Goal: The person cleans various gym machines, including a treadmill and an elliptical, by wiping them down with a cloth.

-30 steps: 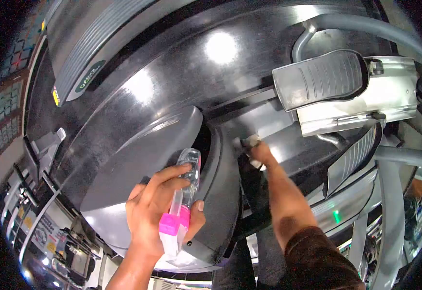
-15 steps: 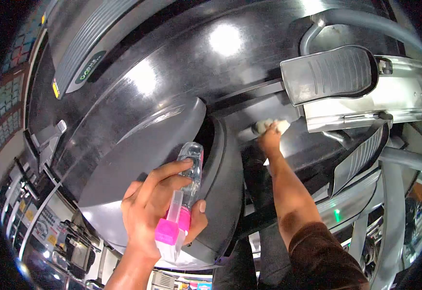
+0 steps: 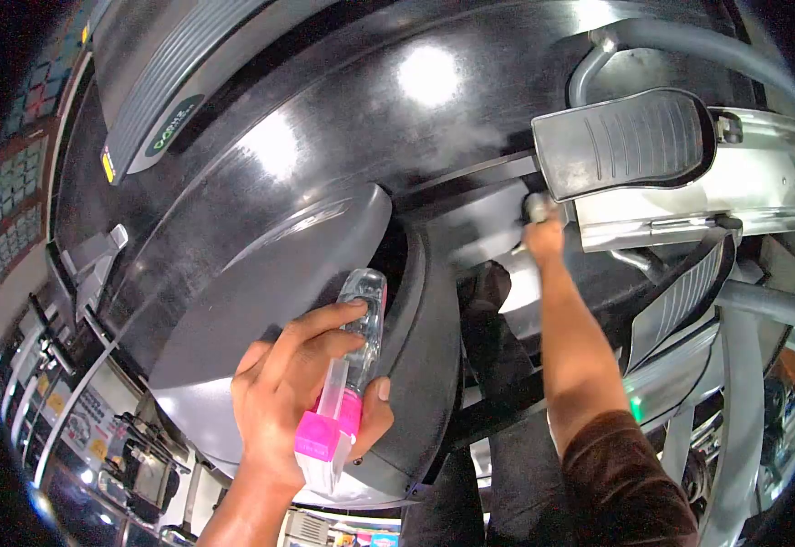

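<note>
My left hand (image 3: pixel 279 392) is wrapped round a clear spray bottle (image 3: pixel 361 342) with a pink and white spray head. It hangs over the grey plastic housing (image 3: pixel 270 283) of an elliptical machine. My right hand (image 3: pixel 545 239) is slightly blurred and closed on a pale cloth (image 3: pixel 537 210). The cloth lies against the far end of the grey frame cover (image 3: pixel 484 219), close to the near corner of the upper foot pedal (image 3: pixel 625 141). Most of the cloth is hidden by the fingers.
A second foot pedal (image 3: pixel 680 296) stands right of my right forearm, and a silver rail plate (image 3: pixel 689 196) lies beneath the upper pedal. A grey tube (image 3: pixel 689 36) curves across the top right. Another machine's ribbed side (image 3: pixel 188 73) is at the upper left, across the black floor (image 3: pixel 352 118).
My right hand has moved right and slightly up along the grey frame cover with the cloth, toward the upper pedal. My left hand and the spray bottle have hardly moved.
</note>
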The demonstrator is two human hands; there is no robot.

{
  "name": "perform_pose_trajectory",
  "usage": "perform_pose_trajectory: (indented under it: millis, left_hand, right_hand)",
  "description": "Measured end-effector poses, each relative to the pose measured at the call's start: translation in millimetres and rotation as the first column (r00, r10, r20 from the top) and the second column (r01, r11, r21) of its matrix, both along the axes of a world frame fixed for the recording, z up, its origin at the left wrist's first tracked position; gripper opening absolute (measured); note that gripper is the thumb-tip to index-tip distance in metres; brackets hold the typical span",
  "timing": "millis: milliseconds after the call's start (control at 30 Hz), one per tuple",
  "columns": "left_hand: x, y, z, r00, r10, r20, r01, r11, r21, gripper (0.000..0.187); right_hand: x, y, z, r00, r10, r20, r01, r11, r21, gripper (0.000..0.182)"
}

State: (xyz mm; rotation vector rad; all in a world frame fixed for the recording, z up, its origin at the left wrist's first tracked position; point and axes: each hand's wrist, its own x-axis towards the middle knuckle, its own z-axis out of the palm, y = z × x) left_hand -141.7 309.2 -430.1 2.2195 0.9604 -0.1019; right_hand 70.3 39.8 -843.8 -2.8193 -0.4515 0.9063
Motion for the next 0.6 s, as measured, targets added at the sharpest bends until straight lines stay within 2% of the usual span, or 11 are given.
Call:
perform_pose_trajectory:
  millis: [33, 67, 167, 233, 300, 333, 400, 500, 533, 567, 600]
  left_hand:
    - [0, -1, 1, 1.0, 0.003, -0.007, -0.003, 1.0, -0.007, 0.032]
    - [0, 0, 1, 1.0, 0.007, -0.012, -0.007, 1.0, -0.01, 0.032]
    - [1, 1, 1, 1.0, -0.021, -0.02, 0.022, 1.0, 0.018, 0.033]
    - [0, 0, 1, 1.0, -0.011, -0.01, 0.011, 1.0, 0.018, 0.033]
    - [1, 0, 1, 1.0, 0.0, -0.004, 0.0, 1.0, -0.009, 0.034]
    - [0, 0, 2, 1.0, 0.006, -0.009, -0.006, 0.999, -0.032, 0.034]
    - [0, -1, 6, 0.999, 0.036, -0.036, -0.038, 0.997, -0.073, 0.034]
    - [-3, -3, 3, 0.997, 0.073, 0.022, -0.073, 0.997, -0.027, 0.029]
    - [-3, -3, 3, 0.995, 0.09, 0.047, -0.088, 0.995, -0.038, 0.029]
    - [-4, -3, 2, 0.994, 0.094, 0.059, -0.092, 0.995, -0.036, 0.028]
    - [-5, -3, 2, 0.993, 0.098, 0.071, -0.095, 0.995, -0.035, 0.028]
  right_hand:
    - [-24, 0, -26, 0.989, -0.109, -0.103, 0.11, 0.994, 0.007, 0.071]
    - [-54, 8, -28, 0.993, 0.098, -0.062, -0.102, 0.994, -0.051, 0.073]
    - [-106, -3, -16, 0.972, 0.233, 0.012, -0.232, 0.965, 0.125, 0.066]
    - [-100, -2, -2, 0.964, 0.108, -0.244, -0.075, 0.987, 0.14, 0.055]
    - [-70, 2, 13, 0.712, -0.171, -0.681, 0.081, 0.983, -0.162, 0.043]
    - [-71, -5, -2, 0.718, 0.094, -0.69, -0.175, 0.983, -0.048, 0.031]
    - [-83, 7, 24, 0.685, 0.089, -0.723, -0.182, 0.982, -0.051, 0.032]
    - [-94, 8, 39, 0.624, 0.435, -0.649, -0.424, 0.886, 0.187, 0.031]
    - [-98, 6, 43, 0.672, 0.115, -0.732, -0.077, 0.993, 0.086, 0.032]
    - [-100, 7, 47, 0.603, -0.204, -0.771, 0.274, 0.961, -0.039, 0.034]
    - [-70, 56, 142, 0.715, -0.091, -0.693, 0.083, 0.996, -0.045, 0.031]
